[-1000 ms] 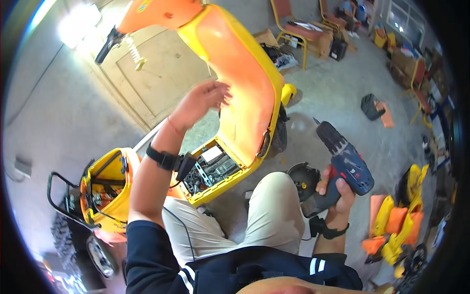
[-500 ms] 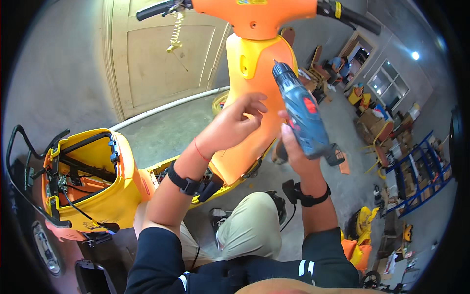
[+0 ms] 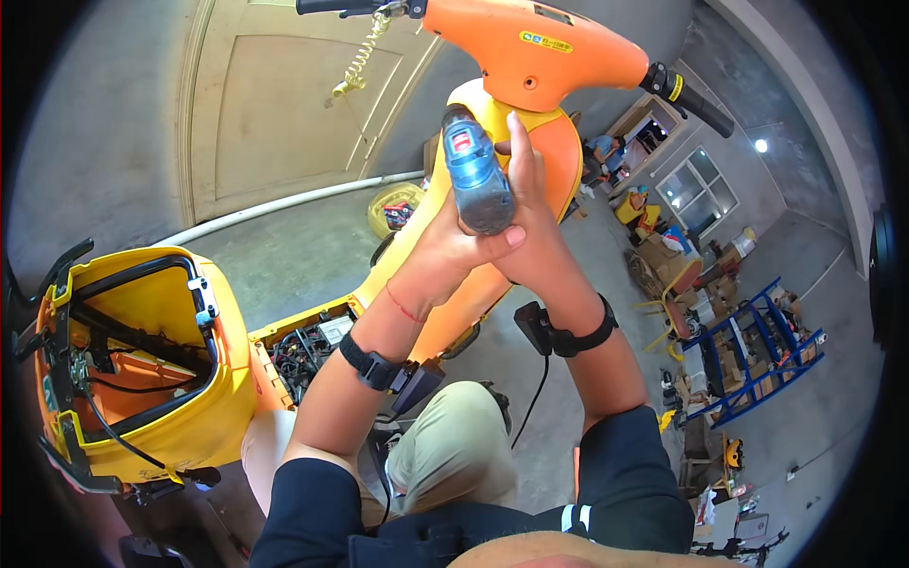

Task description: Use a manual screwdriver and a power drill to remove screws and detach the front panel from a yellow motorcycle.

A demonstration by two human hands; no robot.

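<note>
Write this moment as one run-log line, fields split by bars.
left hand: steadies drill | right hand: grips drill | drill: pointed at scooter front panel | handlebar: above

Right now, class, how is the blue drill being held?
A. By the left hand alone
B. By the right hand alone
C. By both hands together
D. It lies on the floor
C: the left hand and right hand both clasp the drill against the orange scooter.

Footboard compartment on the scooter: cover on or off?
Off. The footboard compartment is open on top, with black wiring and a white part showing inside. Both the left hand and the right hand grip the blue drill.
</note>
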